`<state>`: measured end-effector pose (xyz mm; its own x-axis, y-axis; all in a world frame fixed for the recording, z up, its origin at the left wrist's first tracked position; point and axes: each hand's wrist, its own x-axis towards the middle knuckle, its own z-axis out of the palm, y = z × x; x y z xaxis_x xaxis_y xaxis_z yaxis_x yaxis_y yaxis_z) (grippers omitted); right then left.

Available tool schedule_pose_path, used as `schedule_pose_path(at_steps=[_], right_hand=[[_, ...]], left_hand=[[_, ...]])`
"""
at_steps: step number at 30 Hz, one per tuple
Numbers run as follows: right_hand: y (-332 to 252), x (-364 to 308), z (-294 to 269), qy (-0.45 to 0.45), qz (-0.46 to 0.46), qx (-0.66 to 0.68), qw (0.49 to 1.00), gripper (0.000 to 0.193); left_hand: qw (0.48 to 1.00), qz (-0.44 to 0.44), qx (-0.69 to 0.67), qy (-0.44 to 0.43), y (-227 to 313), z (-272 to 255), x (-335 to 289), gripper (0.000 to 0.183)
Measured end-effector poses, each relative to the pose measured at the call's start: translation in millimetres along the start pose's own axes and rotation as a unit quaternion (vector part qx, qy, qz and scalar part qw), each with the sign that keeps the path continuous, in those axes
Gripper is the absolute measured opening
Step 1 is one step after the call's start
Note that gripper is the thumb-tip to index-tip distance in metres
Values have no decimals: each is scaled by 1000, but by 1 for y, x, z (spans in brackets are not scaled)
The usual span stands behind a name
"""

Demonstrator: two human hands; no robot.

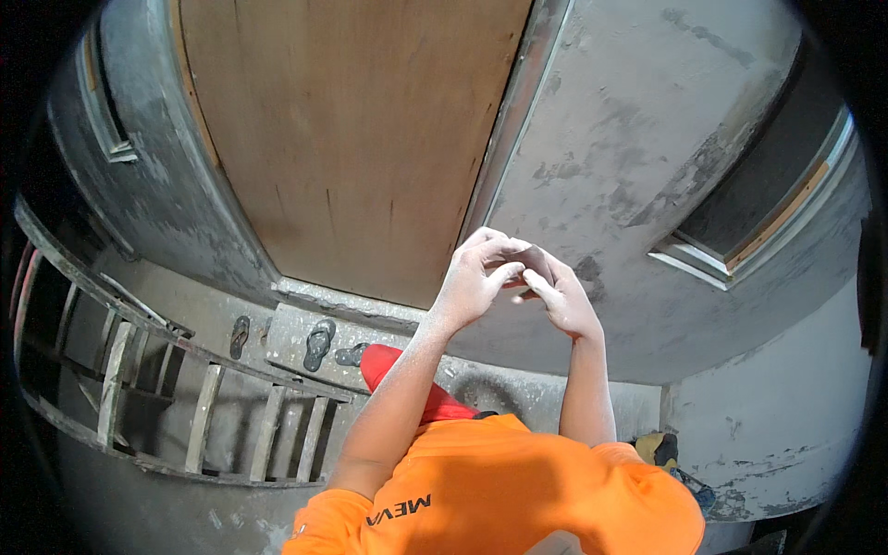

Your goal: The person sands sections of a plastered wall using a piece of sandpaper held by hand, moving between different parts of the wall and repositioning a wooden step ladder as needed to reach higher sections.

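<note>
Both of my hands are raised together at chest height, coated in white dust that runs down the forearms. My left hand point(470, 282) has its fingers bent and the thumb pointing toward the other hand. Facing it, my right hand point(566, 301) is curled too, its thumb meeting the left one's fingertips. Something small and greyish may lie between the fingers, but the hands cover it and I cannot make it out. Behind them stand a brown wooden door point(347, 139) and a grey plastered wall point(601, 139), which neither hand visibly touches.
A wooden ladder point(199, 421) lies at the left. Dark sandals point(318, 344) rest on the doorstep point(287, 347) below the door. A recessed window point(754, 194) is at the right, with a yellow and black object point(657, 449) near the floor below it.
</note>
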<state>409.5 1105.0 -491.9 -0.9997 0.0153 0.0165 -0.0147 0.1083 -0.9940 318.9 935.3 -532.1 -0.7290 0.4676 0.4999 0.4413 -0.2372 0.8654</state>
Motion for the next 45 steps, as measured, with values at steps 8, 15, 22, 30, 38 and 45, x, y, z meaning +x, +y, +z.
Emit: schedule_pose_path(at_steps=[8, 15, 22, 30, 38, 45], right_hand=[[10, 67, -77, 538, -208, -366, 730, 37], [112, 146, -46, 433, -384, -546, 605, 33], [80, 130, -117, 304, -295, -588, 689, 41], [142, 139, -70, 312, -412, -636, 573, 45], [63, 117, -125, 340, -373, -685, 526, 55], [163, 128, -61, 417, -292, -584, 632, 43]], left_hand=[[980, -42, 151, 119, -34, -52, -35, 34], [978, -48, 158, 126, -46, -66, -18, 24], [976, -86, 186, 75, -75, -76, -39, 23], [984, -97, 127, 84, -82, -54, -13, 22], [980, -121, 109, 119, -91, -68, -23, 20], [984, -107, 98, 101, -88, -52, -18, 22]])
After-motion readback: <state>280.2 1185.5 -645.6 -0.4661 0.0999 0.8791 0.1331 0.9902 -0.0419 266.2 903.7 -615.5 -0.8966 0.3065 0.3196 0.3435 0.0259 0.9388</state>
